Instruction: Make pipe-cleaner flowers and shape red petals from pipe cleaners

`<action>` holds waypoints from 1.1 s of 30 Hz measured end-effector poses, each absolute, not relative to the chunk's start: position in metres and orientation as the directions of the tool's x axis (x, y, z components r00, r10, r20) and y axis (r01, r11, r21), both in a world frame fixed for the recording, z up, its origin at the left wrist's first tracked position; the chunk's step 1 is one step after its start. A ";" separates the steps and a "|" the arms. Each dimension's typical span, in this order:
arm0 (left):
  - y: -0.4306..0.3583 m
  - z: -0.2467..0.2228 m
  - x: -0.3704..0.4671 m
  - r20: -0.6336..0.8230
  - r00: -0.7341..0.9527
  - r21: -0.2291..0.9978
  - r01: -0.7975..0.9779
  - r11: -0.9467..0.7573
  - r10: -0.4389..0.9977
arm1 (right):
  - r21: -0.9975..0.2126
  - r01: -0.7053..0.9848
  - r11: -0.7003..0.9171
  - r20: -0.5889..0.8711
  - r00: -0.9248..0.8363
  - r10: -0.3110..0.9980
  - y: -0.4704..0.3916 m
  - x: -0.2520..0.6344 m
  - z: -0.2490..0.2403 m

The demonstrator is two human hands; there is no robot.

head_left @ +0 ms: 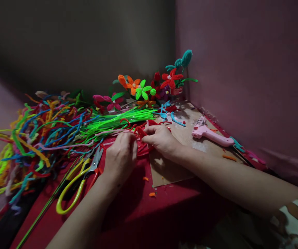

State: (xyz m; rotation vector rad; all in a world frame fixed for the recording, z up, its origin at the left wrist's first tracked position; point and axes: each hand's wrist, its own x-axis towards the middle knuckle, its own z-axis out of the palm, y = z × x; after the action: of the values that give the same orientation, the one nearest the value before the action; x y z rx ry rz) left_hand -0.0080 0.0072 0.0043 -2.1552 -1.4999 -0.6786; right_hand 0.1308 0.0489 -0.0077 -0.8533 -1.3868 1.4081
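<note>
Red pipe cleaners [141, 133] lie bent and looped between my two hands, near the middle of the view. My left hand [121, 152] is closed, its fingertips at the left side of the red pieces; what exactly it pinches is hidden by the fingers. My right hand [160, 139] pinches a red pipe cleaner between thumb and forefinger, above the left edge of a cardboard sheet [168, 171]. Just behind the hands is a bundle of bright green pipe cleaners [120, 119].
Yellow-handled scissors [72, 193] lie left of my left hand. A tangled multicoloured heap [47, 131] spreads at the left. A pink glue gun [212, 135] rests on the cardboard at the right. Finished fuzzy flowers [143, 90] stand along the back, near the walls.
</note>
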 end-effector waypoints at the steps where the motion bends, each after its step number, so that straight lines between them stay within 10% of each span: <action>1: 0.007 0.005 -0.009 0.612 0.293 -0.041 0.939 -0.340 0.735 | -0.979 -0.196 0.058 0.120 -0.322 0.939 0.050 0.131 -0.008; 5: 0.005 0.010 -0.009 0.511 0.305 0.056 0.921 -0.385 0.804 | -0.943 -0.327 -0.067 0.075 -0.403 0.912 0.052 0.133 -0.009; 8: 0.006 0.018 -0.006 0.452 0.215 0.362 0.843 -0.398 0.866 | -0.927 -0.365 -0.087 0.080 -0.419 0.905 0.051 0.132 -0.008; 16: 0.007 0.026 -0.008 0.005 -0.016 0.855 0.519 0.004 1.000 | -0.950 -0.305 -0.063 0.078 -0.430 0.900 0.047 0.131 -0.006; 26: 0.010 0.024 -0.002 -0.121 -0.106 0.910 0.385 0.153 0.987 | -0.959 -0.279 -0.055 0.075 -0.435 0.897 0.045 0.128 -0.008; 33: 0.009 0.022 0.002 0.027 -0.121 0.783 0.620 0.054 0.992 | -0.980 -0.198 -0.010 0.076 -0.420 0.904 0.043 0.127 -0.006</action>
State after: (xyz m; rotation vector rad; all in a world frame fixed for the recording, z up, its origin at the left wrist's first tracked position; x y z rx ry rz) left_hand 0.0021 0.0091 0.0222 -2.3209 -2.5879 -1.2887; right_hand 0.1273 0.0432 -0.0058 -0.7944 -1.3793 1.5816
